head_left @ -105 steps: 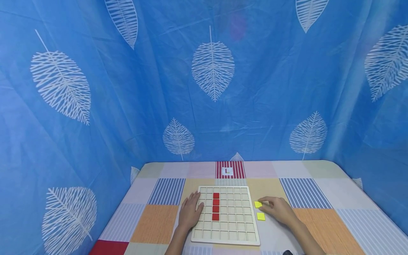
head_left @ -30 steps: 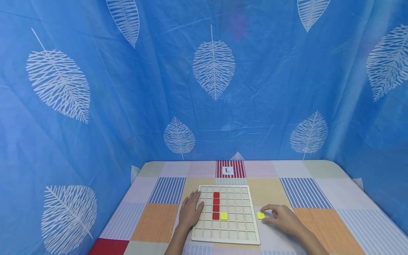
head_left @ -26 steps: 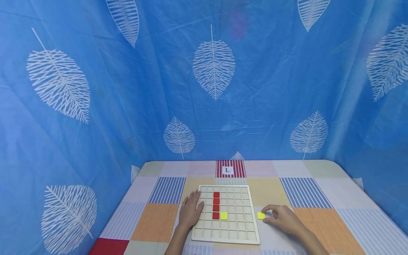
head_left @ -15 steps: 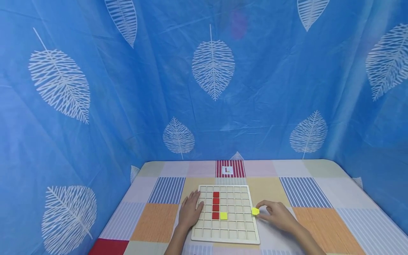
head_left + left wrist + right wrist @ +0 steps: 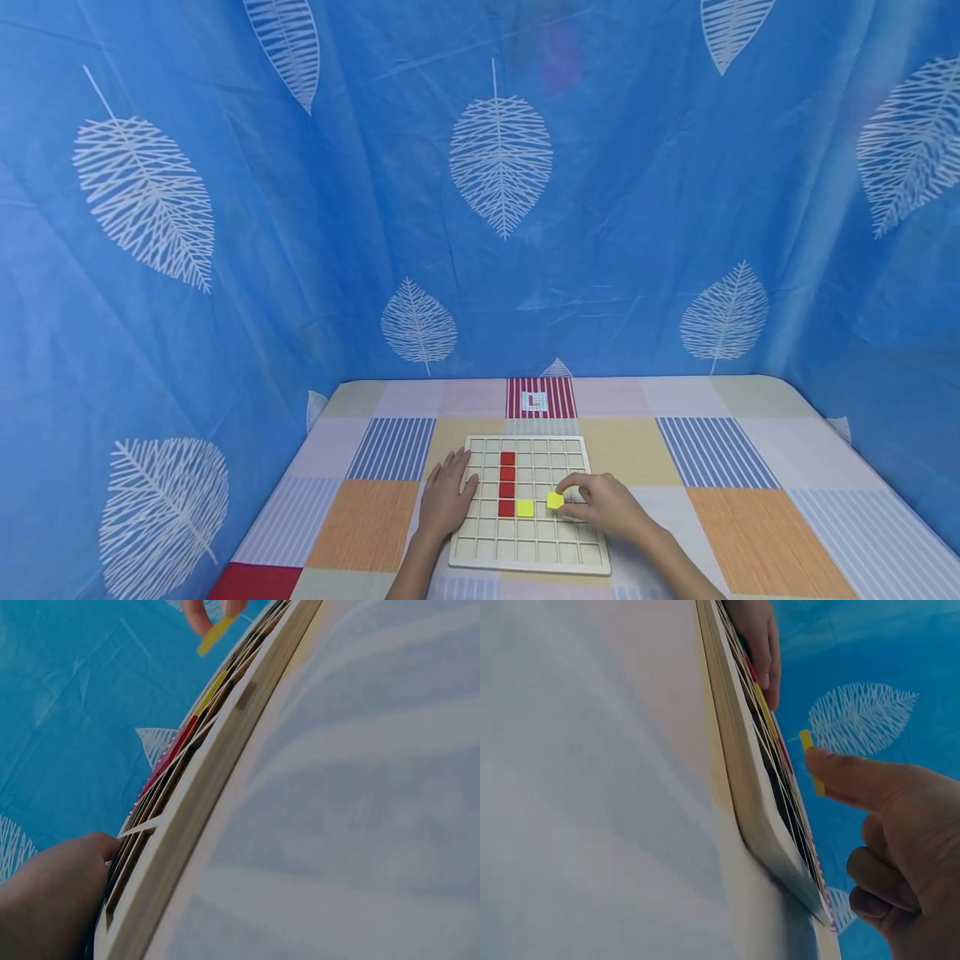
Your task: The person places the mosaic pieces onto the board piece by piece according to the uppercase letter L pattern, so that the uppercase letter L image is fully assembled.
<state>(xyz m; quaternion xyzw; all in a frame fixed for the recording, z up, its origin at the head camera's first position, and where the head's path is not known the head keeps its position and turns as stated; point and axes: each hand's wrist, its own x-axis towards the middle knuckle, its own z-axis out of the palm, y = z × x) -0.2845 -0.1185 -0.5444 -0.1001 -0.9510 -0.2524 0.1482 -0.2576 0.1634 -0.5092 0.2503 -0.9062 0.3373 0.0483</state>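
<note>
A pale wooden grid board [image 5: 540, 553] lies on the table. Four is avoided here: several red square tiles [image 5: 507, 474] fill a column of its cells, and one yellow tile [image 5: 525, 508] sits right of the lowest red one. My right hand [image 5: 609, 507] pinches a second yellow tile [image 5: 555, 500] between thumb and fingertips, over the board's right half. In the right wrist view that held tile [image 5: 819, 780] is raised off the grid. My left hand [image 5: 446, 498] rests with extended fingers on the board's left edge.
A small printed grid card [image 5: 534, 402] lies on a red-striped patch at the back of the patchwork tablecloth [image 5: 735, 533]. A blue curtain [image 5: 600, 208] with white leaf prints encloses the table at the back and sides.
One yellow tile has gone from the table onto the board beside the lowest red tile. My right hand has picked up the other and carried it left over the grid. My left hand stays put.
</note>
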